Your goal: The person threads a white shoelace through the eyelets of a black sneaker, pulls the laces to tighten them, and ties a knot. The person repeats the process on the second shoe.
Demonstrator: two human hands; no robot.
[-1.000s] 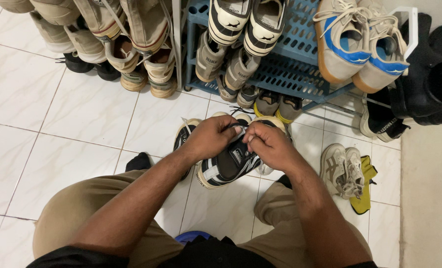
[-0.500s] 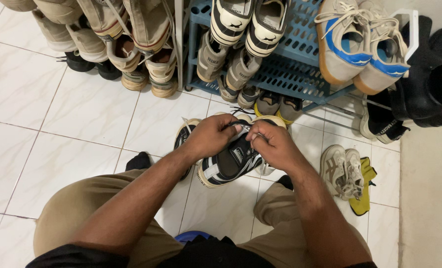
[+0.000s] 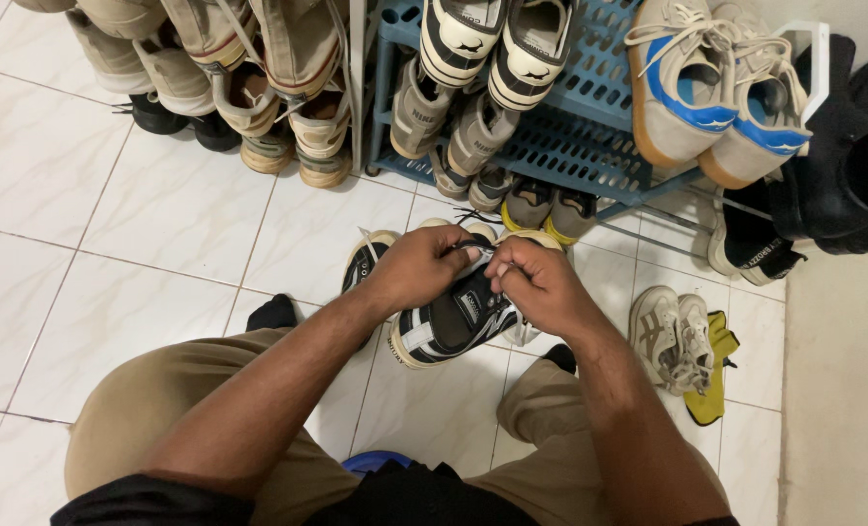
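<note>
A black and white sneaker (image 3: 453, 326) lies on the white tiled floor (image 3: 161, 224) between my knees. My left hand (image 3: 419, 265) and my right hand (image 3: 536, 282) are both over its front part, fingers pinched on the laces (image 3: 481, 255). A second matching sneaker (image 3: 364, 263) lies partly under my left hand. My khaki trouser legs frame the bottom of the view.
A blue plastic shoe rack (image 3: 561, 146) stands just beyond, full of sneakers, with a blue and beige pair (image 3: 707, 88) on its right. Beige shoes (image 3: 259, 88) hang at the upper left. A small beige pair (image 3: 673, 336) on a yellow cloth lies at the right. Black shoes (image 3: 848, 166) sit far right.
Both hands stay on the laces with only small finger movements; the sneaker has barely shifted.
</note>
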